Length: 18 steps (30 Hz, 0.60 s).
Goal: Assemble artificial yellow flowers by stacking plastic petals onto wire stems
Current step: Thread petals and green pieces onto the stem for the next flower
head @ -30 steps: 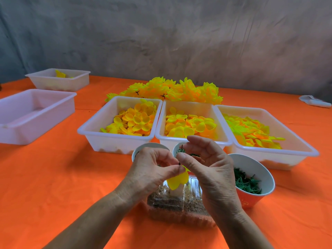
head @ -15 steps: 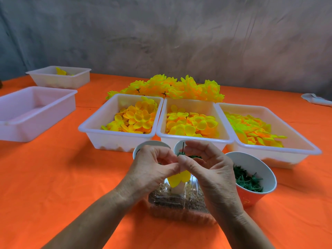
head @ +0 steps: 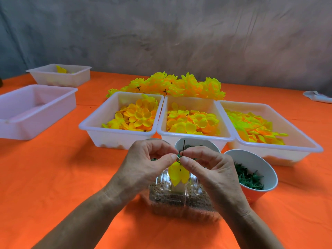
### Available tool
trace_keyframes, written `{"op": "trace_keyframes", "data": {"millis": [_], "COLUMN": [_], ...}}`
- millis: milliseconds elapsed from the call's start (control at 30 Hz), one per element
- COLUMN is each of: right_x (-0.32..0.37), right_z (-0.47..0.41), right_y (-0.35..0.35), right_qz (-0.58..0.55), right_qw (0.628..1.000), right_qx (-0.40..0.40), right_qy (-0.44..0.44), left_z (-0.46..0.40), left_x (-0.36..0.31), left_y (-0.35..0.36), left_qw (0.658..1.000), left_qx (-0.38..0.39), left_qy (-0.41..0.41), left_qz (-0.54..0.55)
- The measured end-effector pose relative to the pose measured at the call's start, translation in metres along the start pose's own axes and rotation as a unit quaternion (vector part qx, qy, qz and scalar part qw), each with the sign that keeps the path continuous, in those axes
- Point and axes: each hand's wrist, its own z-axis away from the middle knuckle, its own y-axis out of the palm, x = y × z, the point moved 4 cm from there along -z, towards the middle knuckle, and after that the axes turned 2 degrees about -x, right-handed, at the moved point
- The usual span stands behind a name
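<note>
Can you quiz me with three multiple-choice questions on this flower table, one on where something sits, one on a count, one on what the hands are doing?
1. Where is the pile of finished flowers?
A. behind the three petal trays
B. inside the orange cup
C. under the hands

2. How many white trays side by side hold petals?
A. one
B. three
C. five

3. What are the left hand and right hand doing?
A. lying flat
B. pinching the wire stem above a yellow petal
C. lifting a tray

Answers: 1 A, flowers lie beyond the trays. 2 B, three adjoining trays. 3 B, fingertips meet at the stem.

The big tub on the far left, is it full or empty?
Looks empty: the big tub shows only its bare pale floor, though its near wall hides a strip of that floor.
</note>
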Motion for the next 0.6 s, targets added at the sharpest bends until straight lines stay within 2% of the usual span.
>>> {"op": "trace_keyframes", "data": {"millis": [367,600], "right_x": [0.003,0.008], "right_z": [-0.003,-0.011], "right_y": [-0.006,-0.008], "right_qz": [0.034,0.142], "right_qw": [0.998,0.987], "right_qx": [0.045,0.073], "right_qy": [0.002,-0.039], "left_z": [0.000,-0.006], "left_x": [-0.005,-0.011], "left_y": [0.002,0.002], "left_qw": [0.996,0.984], "left_qx": [-0.043,0.000], "left_qy": [0.051,0.105], "left_qz": [-0.065,-0.144]}}
